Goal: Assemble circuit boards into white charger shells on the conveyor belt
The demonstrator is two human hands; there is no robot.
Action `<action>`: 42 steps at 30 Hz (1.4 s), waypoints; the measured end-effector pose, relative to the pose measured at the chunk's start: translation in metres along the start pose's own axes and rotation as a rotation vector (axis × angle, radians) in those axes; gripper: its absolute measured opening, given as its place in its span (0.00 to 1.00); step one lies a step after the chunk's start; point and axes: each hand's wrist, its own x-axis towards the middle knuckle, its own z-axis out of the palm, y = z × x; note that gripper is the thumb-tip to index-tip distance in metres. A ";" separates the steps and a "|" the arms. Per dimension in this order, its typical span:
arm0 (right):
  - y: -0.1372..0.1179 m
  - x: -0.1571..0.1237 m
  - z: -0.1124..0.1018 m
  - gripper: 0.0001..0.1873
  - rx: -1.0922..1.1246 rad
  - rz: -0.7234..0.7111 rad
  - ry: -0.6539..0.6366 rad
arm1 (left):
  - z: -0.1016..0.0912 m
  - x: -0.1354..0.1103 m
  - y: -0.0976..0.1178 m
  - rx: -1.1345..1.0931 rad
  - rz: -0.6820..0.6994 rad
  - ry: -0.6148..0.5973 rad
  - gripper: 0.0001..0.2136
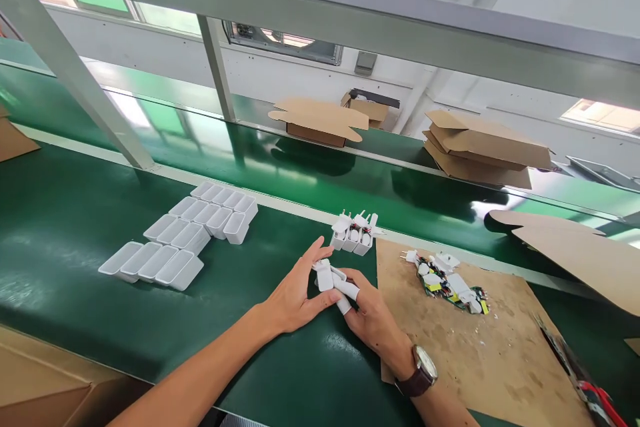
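White plug (325,276): frame centre, between both hands' fingers
Right hand (373,313): bent fingers hold it
Left hand (291,297): thumb against it, firm grip I cannot tell

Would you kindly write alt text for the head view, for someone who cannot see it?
A person's right hand grips white plastic pieces, the left hand touching them, over a dark green worktop. Rows of open white plastic cases stand at left; at right, a cluster of white parts with coloured wiring lies on a stained brown board.
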 end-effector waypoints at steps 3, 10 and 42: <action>0.000 0.000 -0.005 0.25 0.010 -0.018 0.062 | -0.002 0.000 -0.001 -0.015 0.088 0.050 0.41; 0.005 -0.008 0.002 0.22 -0.030 0.058 -0.055 | 0.001 0.001 -0.002 0.060 0.016 0.158 0.27; 0.003 -0.013 0.012 0.19 -0.094 0.117 -0.049 | 0.001 0.006 -0.006 0.051 -0.171 0.199 0.20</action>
